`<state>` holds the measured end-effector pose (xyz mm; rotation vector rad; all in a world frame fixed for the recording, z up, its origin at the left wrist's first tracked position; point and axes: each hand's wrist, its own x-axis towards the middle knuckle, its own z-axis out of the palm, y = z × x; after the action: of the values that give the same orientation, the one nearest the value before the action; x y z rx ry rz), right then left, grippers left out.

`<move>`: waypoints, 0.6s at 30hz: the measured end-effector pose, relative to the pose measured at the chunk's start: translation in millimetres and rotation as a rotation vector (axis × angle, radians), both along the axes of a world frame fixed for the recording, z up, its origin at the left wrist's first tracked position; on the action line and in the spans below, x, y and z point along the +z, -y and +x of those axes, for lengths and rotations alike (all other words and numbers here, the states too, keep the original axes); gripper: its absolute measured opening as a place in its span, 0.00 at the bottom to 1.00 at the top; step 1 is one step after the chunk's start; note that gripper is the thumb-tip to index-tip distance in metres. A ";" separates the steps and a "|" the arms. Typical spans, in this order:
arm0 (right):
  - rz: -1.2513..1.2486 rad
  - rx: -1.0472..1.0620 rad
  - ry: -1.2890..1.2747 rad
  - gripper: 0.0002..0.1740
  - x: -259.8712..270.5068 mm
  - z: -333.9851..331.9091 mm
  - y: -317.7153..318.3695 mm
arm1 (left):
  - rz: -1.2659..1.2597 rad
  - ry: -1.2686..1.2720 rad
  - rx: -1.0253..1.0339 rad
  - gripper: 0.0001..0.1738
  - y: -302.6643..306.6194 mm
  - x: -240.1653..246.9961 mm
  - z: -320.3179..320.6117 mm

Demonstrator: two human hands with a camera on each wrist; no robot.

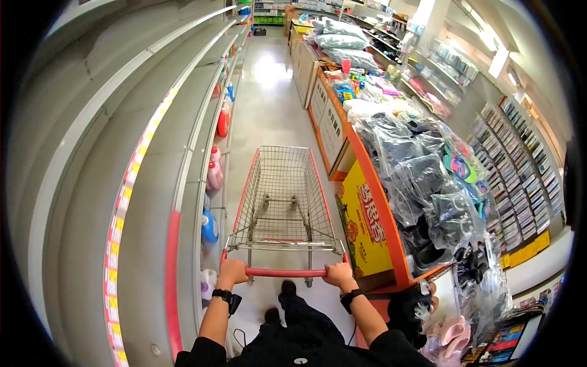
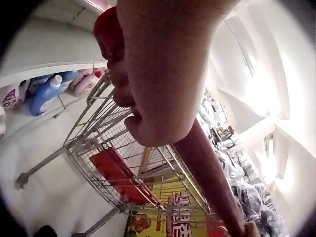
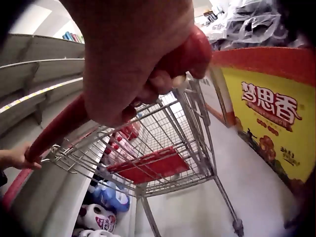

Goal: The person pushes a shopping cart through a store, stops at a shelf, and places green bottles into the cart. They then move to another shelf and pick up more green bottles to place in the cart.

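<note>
An unloaded wire shopping cart [image 1: 282, 189] stands in front of the person, its red handlebar [image 1: 286, 273] crossing at waist height. The left hand [image 1: 233, 273] grips the bar's left end, and the right hand [image 1: 340, 274] grips its right end. In the left wrist view the left hand [image 2: 158, 98] has its fingers curled round the red bar [image 2: 207, 173]. The right wrist view shows the right hand [image 3: 133, 74] wrapped round the bar [image 3: 64, 123] in the same way, with the left hand [image 3: 19, 158] at the far end.
Grey shelves [image 1: 147, 214] line the left side, with bottles [image 1: 210, 226] on the lowest level. On the right stand a yellow box [image 1: 362, 223] and an orange-edged bin of plastic-wrapped shoes [image 1: 422, 183]. The aisle floor [image 1: 269, 92] runs ahead between them. Pink slippers [image 1: 451, 333] lie at lower right.
</note>
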<state>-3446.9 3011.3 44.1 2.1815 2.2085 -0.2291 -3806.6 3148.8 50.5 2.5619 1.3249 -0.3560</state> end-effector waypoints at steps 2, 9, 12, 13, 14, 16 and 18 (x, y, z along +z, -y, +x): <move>-0.010 0.002 -0.005 0.13 3.8 10.1 -39.0 | 0.016 0.004 -0.001 0.15 -37.4 2.9 11.8; 0.018 0.009 -0.032 0.13 -4.2 64.4 -187.3 | 0.052 -0.002 0.045 0.13 -170.0 -12.4 53.8; 0.018 0.019 -0.040 0.11 -6.7 85.3 -245.7 | 0.028 -0.003 0.059 0.13 -229.9 -12.9 78.0; 0.046 0.021 -0.042 0.12 -10.3 93.3 -265.6 | 0.008 -0.008 0.066 0.13 -245.6 -5.4 85.3; 0.066 0.021 -0.046 0.12 -14.6 99.8 -280.5 | -0.018 -0.015 0.072 0.13 -258.6 0.9 92.1; -0.014 0.020 -0.027 0.12 -12.1 112.3 -314.9 | -0.028 -0.034 0.077 0.14 -289.3 -1.8 103.6; -0.068 0.020 -0.035 0.12 -7.7 124.4 -354.5 | -0.046 -0.031 0.075 0.14 -323.6 -4.2 113.4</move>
<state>-3322.5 3365.9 36.3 2.1362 2.2049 -0.3389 -3693.2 3472.4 46.2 2.4710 1.4026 -0.4091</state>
